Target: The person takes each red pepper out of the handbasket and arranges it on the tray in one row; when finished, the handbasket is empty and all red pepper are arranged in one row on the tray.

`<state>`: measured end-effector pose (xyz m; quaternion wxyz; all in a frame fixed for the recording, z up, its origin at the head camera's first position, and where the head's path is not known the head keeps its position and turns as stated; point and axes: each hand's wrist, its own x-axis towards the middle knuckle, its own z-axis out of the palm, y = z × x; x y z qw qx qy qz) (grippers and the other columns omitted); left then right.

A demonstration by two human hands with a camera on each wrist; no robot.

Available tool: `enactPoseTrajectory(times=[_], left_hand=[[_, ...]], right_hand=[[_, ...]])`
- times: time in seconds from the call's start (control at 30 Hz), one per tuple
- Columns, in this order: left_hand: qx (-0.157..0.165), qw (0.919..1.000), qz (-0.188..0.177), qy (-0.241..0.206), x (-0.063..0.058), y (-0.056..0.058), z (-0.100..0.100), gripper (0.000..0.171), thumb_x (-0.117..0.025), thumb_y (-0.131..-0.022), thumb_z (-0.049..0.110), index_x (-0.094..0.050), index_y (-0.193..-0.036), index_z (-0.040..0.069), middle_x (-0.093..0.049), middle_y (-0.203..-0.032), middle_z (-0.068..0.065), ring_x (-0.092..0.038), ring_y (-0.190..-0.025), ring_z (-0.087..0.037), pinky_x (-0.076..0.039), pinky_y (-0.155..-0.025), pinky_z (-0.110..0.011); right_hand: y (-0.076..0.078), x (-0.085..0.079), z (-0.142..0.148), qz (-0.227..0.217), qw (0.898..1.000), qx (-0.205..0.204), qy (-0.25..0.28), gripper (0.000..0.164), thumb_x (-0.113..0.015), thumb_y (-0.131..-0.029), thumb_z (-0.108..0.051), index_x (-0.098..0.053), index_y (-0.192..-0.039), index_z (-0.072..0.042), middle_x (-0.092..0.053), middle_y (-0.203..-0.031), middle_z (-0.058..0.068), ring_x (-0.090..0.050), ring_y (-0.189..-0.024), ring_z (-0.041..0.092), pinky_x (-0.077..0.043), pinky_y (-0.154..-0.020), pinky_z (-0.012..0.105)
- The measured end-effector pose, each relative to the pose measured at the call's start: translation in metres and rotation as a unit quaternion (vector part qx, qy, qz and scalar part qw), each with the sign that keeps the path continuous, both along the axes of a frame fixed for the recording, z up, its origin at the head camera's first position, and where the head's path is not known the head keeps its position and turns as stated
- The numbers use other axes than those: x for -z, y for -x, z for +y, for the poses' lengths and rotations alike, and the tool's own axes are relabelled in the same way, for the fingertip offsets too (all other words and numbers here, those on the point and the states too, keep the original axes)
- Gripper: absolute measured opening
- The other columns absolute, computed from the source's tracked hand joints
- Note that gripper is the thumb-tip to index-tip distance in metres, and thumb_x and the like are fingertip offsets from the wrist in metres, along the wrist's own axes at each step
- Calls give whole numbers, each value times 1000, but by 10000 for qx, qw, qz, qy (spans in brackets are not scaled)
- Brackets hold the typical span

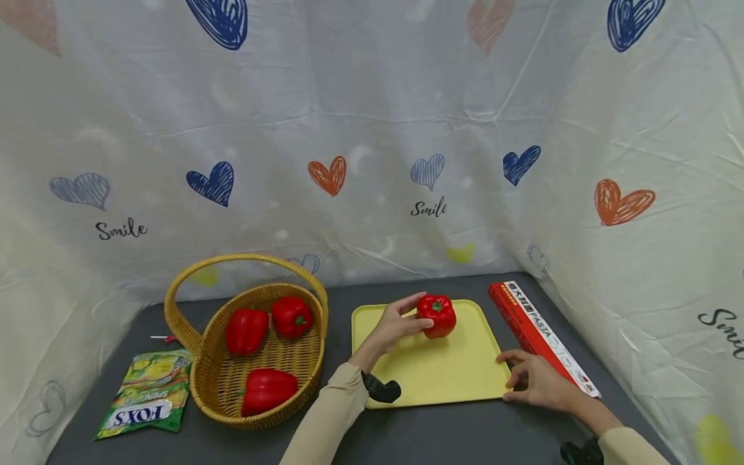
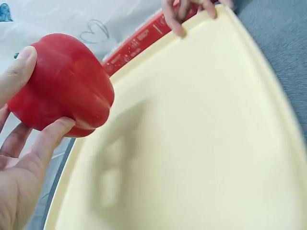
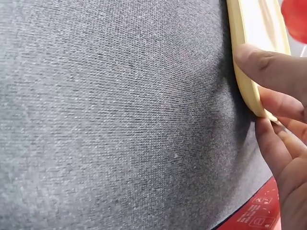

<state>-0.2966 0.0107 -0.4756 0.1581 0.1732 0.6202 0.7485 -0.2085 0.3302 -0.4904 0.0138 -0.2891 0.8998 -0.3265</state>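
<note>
My left hand [image 1: 392, 327] grips a red bell pepper [image 1: 440, 320] between thumb and fingers, over the yellow tray [image 1: 433, 381]. In the left wrist view the bell pepper [image 2: 67, 86] is raised, and a shadow falls on the tray beneath. At the tray's near right corner, my right hand [image 1: 540, 382] pinches the rim with its thumb and bent fingers. The right wrist view has the thumb on the outer side of the tray's edge [image 3: 247, 91] and other fingers round the corner.
Left of the tray stands a wicker basket [image 1: 200, 387] with a tall handle, holding three red bell peppers. A green FOX'S candy bag [image 1: 148, 391] lies beside it, with a small lollipop [image 1: 170, 338] behind. A red pasta box [image 1: 543, 339] lies along the tray's right side.
</note>
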Motion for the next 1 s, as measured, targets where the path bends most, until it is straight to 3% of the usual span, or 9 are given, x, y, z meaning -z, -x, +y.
enactPoseTrajectory(times=[0.17,0.37,0.63,0.83,1.0], left_hand=[[-1,9999,92,97,-1,10,22,59,-68,-87,1,-48,-141,11,-49,-140,-11,-53,-122,-33,-53,-88,-38],[255,9993,210,182,5,21,40,62,-67,-87,-3,-43,-143,6,-43,-145,-12,-41,-133,-34,-46,-99,-39],[452,9980,305,330,9,40,52,61,-61,-91,-3,-36,-146,6,-41,-146,-13,-44,-130,-30,-46,-99,-38],[650,9957,580,302,6,41,67,61,-61,-91,-4,-34,-145,-1,-42,-144,-16,-43,-130,-30,-43,-102,-37],[586,9950,706,399,6,41,82,59,-63,-89,-5,-39,-143,-1,-45,-142,-16,-43,-131,-30,-38,-107,-38]], right_hand=[[-5,0,7,38,10000,-80,32,18,-86,-71,-25,-68,-70,-20,-60,-111,13,-55,-91,15,-52,-67,19],[-8,1,4,120,9997,-90,215,19,-86,-71,-25,-67,-69,-20,-60,-111,14,-56,-92,18,-52,-67,19],[-7,3,3,-55,9998,-97,159,21,-85,-72,-29,-66,-69,-20,-60,-113,12,-56,-95,20,-53,-69,19],[-9,2,5,-223,9997,-61,96,20,-85,-72,-27,-66,-69,-20,-59,-113,10,-55,-98,19,-53,-70,20],[-13,2,9,-172,9996,-88,194,20,-85,-72,-25,-66,-69,-20,-59,-112,11,-55,-96,19,-54,-70,20]])
